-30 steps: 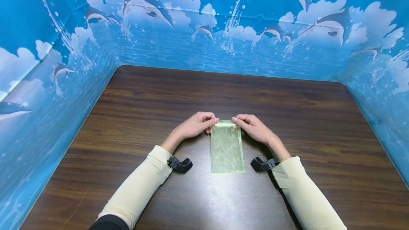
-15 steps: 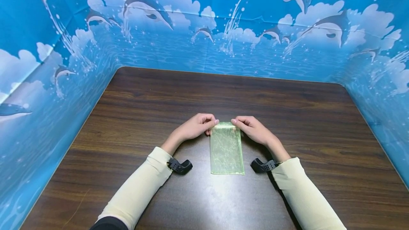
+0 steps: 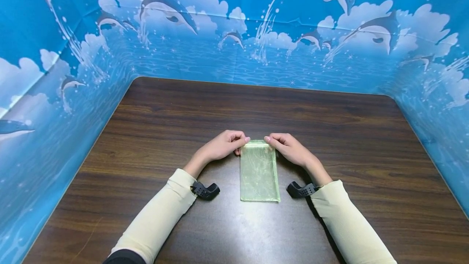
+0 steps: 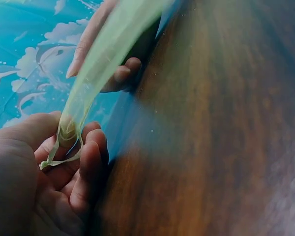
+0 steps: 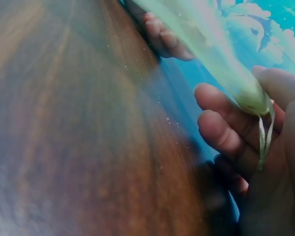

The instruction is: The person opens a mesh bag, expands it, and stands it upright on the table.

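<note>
A sheer light-green organza drawstring pouch [image 3: 258, 175] hangs flat between the two hands in the head view, its gathered-seam end at the top. My left hand [image 3: 226, 145] pinches the top left corner between thumb and fingers. At the opposite top corner, my right hand [image 3: 290, 148] pinches it the same way. A thin drawstring loop [image 4: 69, 160] dangles over the left fingers in the left wrist view. Another drawstring [image 5: 262, 142] hangs by the right palm in the right wrist view. Whether the pouch's lower edge touches the table, I cannot tell.
The dark wood-grain table [image 3: 176, 117] extends around both hands, with a bright glare patch near its front. A blue dolphin-print cloth [image 3: 205, 52] borders its back and sides. Each wrist carries a black camera mount [image 3: 206, 190] over a pale sleeve [image 3: 155, 211].
The pouch's lower edge has shifted very slightly toward the front. Both hands keep their pinch and stay almost still.
</note>
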Demonstrator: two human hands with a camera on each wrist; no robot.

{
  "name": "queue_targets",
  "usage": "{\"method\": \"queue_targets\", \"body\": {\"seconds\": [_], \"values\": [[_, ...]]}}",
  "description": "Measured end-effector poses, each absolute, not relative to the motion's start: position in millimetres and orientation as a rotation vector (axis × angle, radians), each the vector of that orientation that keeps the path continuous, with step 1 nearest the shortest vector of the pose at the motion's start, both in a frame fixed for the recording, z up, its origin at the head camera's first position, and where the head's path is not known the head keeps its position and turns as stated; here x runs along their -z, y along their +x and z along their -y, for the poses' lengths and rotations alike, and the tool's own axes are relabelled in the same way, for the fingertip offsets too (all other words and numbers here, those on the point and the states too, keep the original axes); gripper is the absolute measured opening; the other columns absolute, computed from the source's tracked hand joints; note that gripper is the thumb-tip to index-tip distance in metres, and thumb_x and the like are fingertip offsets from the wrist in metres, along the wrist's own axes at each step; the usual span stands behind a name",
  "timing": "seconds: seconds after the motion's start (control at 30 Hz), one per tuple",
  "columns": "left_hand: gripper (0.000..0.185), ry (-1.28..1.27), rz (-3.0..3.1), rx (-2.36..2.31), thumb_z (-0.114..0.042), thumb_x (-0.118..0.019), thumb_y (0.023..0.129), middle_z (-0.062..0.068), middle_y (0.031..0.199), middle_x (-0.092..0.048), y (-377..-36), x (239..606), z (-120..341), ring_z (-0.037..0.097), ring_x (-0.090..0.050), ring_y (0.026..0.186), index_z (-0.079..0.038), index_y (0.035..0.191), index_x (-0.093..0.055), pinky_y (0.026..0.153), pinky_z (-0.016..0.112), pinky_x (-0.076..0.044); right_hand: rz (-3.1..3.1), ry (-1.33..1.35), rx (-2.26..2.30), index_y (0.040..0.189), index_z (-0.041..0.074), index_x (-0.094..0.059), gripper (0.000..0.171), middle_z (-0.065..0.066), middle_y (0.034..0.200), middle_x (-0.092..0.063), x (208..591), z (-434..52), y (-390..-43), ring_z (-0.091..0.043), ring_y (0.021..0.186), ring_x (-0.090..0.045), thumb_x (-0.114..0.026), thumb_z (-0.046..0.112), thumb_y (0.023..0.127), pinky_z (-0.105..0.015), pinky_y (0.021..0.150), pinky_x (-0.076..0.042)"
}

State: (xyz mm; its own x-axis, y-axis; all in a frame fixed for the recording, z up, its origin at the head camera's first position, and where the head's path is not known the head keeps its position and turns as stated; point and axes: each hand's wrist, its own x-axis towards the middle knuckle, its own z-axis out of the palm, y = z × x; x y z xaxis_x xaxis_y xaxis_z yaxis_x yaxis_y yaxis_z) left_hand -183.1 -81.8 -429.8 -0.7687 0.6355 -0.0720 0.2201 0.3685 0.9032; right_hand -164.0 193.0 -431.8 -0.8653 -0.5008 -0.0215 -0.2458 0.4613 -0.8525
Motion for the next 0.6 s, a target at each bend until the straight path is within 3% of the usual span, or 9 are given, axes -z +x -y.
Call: {"method": "queue_targets", "body": {"seconds": [0.3,0.6], "values": [[0.039,0.736,-2.219,-1.364,-0.04,-0.053,0.109,0.002,0.078,-0.063,-182.8,429.2,80.6,0.018,-0.064,0.075,-0.014,0.081,-0.056,0.07,0.03,-0.053,-2.435,-0.645,1.369,0.079,0.011,-0.052,0.04,-0.006,0.074,-0.046,432.1,-192.7,-163.9,-0.014,0.068,-0.043,-0.045,0.031,0.113,-0.029,0.07,-0.039],[0.038,0.748,-2.233,-1.364,-0.038,-0.054,0.109,0.002,0.076,-0.063,-183.8,431.0,80.0,0.017,-0.063,0.074,-0.014,0.08,-0.056,0.07,0.029,-0.051,-2.459,-0.634,1.363,0.078,0.01,-0.053,0.04,-0.001,0.071,-0.042,432.8,-193.2,-164.0,-0.013,0.065,-0.039,-0.048,0.031,0.112,-0.028,0.068,-0.036]]}}
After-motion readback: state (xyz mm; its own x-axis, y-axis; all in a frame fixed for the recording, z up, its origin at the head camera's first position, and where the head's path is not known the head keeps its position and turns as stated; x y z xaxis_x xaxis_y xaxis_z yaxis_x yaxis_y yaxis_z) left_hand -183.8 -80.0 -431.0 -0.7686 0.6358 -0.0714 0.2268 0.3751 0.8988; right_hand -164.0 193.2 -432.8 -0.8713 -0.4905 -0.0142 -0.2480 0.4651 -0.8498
